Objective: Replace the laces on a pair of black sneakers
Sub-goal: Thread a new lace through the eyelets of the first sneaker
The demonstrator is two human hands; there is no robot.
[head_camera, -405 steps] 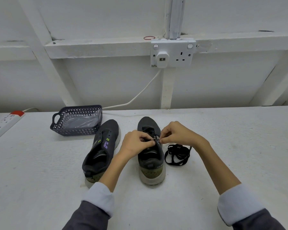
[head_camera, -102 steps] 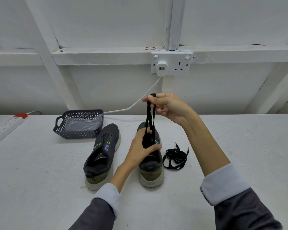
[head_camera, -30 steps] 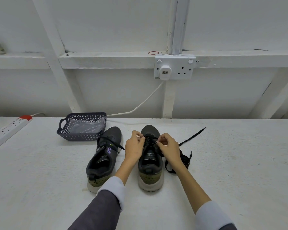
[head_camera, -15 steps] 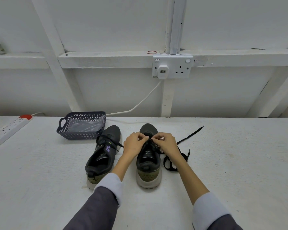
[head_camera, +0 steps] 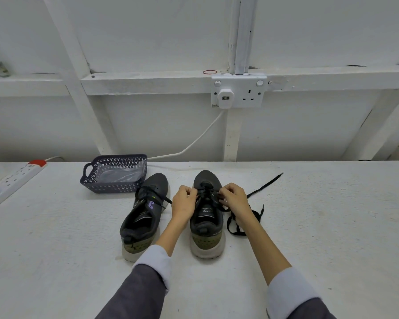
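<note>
laced sneaker: upright, toe away | second sneaker: beside it, lace-draped | loose lace: coiled right

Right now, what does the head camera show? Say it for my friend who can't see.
A person's left hand and right hand pinch a black lace over the right-side black sneaker on a white table. The second sneaker stands to its left, a loose lace lies bundled to its right, and a dark basket sits behind.
</note>
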